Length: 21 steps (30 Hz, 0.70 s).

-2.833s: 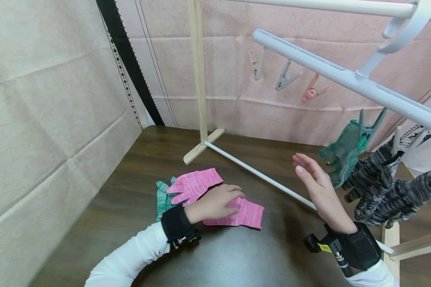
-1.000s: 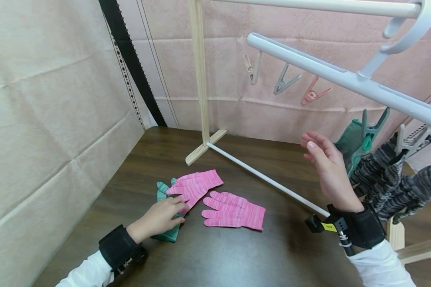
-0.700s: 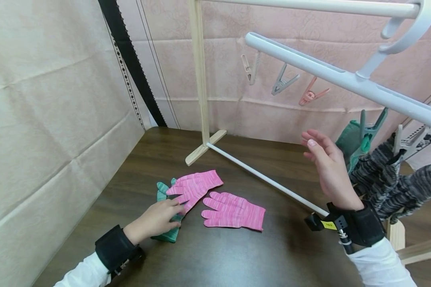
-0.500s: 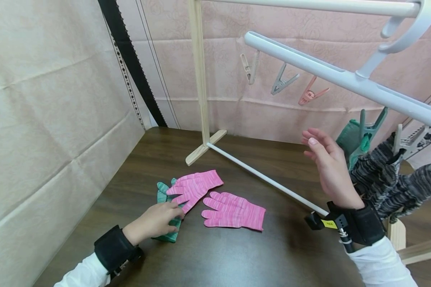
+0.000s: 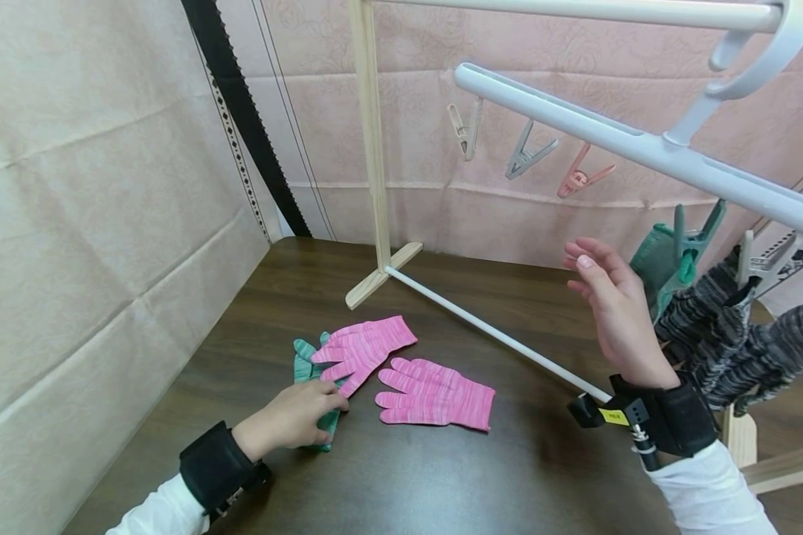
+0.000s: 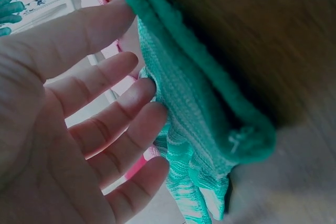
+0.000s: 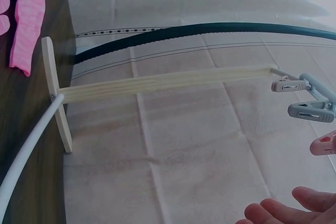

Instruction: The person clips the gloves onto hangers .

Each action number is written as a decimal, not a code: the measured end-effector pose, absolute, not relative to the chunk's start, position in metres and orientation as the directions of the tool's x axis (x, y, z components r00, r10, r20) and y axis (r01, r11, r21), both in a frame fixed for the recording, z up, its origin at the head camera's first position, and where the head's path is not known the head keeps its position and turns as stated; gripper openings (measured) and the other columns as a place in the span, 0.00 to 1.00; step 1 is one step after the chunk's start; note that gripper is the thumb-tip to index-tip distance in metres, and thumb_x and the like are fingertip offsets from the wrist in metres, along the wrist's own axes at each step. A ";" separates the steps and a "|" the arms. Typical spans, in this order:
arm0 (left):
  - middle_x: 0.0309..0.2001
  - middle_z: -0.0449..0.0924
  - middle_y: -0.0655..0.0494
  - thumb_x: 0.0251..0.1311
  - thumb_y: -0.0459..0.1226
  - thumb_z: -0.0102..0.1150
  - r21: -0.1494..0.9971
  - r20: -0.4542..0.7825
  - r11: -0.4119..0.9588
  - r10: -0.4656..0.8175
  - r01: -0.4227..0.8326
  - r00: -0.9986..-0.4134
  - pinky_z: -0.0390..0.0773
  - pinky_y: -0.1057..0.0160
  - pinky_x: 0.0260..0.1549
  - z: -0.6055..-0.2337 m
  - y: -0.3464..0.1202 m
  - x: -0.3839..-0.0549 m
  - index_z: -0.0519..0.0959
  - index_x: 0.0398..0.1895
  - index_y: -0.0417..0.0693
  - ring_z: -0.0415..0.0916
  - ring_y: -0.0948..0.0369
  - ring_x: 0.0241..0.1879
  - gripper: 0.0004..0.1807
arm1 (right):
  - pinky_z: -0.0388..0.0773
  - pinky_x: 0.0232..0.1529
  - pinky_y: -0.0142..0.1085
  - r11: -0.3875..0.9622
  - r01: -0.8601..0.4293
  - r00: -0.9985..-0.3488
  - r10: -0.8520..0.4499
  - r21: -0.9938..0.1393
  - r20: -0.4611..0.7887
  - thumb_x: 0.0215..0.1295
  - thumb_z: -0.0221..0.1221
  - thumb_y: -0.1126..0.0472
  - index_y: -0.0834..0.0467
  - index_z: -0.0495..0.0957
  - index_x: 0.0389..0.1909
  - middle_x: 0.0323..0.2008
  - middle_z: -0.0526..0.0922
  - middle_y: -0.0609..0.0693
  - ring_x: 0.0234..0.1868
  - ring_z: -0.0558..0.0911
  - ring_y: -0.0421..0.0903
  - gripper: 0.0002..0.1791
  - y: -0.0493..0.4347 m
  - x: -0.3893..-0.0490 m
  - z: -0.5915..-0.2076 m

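My left hand (image 5: 297,416) lies over the cuff end of a green glove (image 5: 303,362) on the table. In the left wrist view its fingers (image 6: 142,129) are loosely extended against the side of the green knit, with the thumb tip at the cuff's edge. A pink glove (image 5: 368,345) partly covers the green one, and a second pink glove (image 5: 438,394) lies flat to its right. My right hand (image 5: 616,312) is raised in the air beside the hanging gloves, palm inward, fingers relaxed, holding nothing.
A white hanger bar (image 5: 575,119) hangs from the rack's top rail, with a pale clothespin (image 5: 467,134), a grey clothespin (image 5: 529,152) and a pink clothespin (image 5: 582,174) below it. Clipped at right are a green glove (image 5: 656,260) and dark striped gloves (image 5: 702,305). A white lower rod (image 5: 488,331) crosses the table.
My left hand has moved left from the pink gloves to the green glove, uncovering the right pink one; its fingertips shifted slightly lately. My right hand has risen a little toward the hanging gloves.
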<state>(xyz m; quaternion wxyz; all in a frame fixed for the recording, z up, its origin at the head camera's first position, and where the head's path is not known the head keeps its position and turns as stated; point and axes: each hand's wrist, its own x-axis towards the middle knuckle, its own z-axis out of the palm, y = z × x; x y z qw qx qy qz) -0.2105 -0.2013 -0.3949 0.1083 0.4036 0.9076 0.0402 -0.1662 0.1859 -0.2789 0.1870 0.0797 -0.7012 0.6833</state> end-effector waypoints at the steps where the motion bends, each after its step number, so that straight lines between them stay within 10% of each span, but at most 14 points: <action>1: 0.39 0.74 0.57 0.38 0.45 0.68 0.162 -0.165 0.672 0.740 0.722 -0.652 0.73 0.58 0.34 -0.395 -0.201 -0.210 0.77 0.41 0.53 0.72 0.59 0.38 0.22 | 0.66 0.46 0.24 0.048 -0.368 -0.917 0.146 -0.929 0.371 0.65 0.47 0.55 0.58 0.61 0.57 0.51 0.69 0.43 0.51 0.68 0.36 0.21 0.186 -0.166 -0.278; 21: 0.41 0.74 0.56 0.38 0.42 0.68 0.183 -0.179 0.674 0.739 0.716 -0.650 0.73 0.56 0.38 -0.394 -0.204 -0.209 0.77 0.43 0.52 0.72 0.57 0.41 0.23 | 0.66 0.46 0.26 -0.051 -0.411 -0.899 0.189 -0.910 0.395 0.65 0.48 0.57 0.56 0.63 0.54 0.51 0.70 0.45 0.52 0.69 0.39 0.17 0.176 -0.173 -0.257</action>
